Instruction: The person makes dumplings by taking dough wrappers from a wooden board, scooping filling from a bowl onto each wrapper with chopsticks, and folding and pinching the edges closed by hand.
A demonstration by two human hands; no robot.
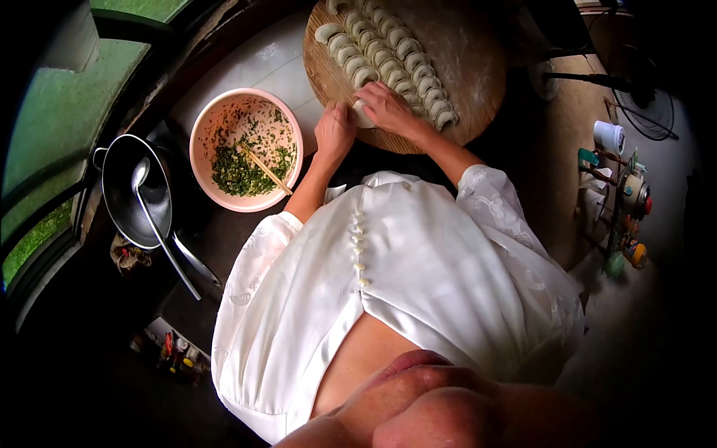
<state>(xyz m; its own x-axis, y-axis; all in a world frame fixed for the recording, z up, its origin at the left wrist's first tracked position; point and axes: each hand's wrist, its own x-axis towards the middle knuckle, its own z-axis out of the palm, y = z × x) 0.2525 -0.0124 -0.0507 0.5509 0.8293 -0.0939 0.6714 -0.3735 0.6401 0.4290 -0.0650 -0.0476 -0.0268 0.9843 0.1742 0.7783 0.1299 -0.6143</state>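
Rows of pale dumplings (388, 63) lie on a round, floured wooden board (470, 67) at the top centre. At the board's near left edge, a piece of dough (362, 116) is between my two hands. My left hand (335, 130) is closed at the dough's left side, fingers pressed together. My right hand (385, 108) holds the dough from the right, its fingers bent over it and partly hiding it. Left of my left hand stands a pink bowl (197, 149) of chopped green filling (243, 168), with chopsticks (267, 170) resting in it.
A dark pan (119, 187) with a metal ladle (153, 216) is left of the bowl, beside a window (67, 104). White tiles (276, 60) lie behind the bowl. On the right are a white cup (609, 137), a rack of small items and a fan (646, 108).
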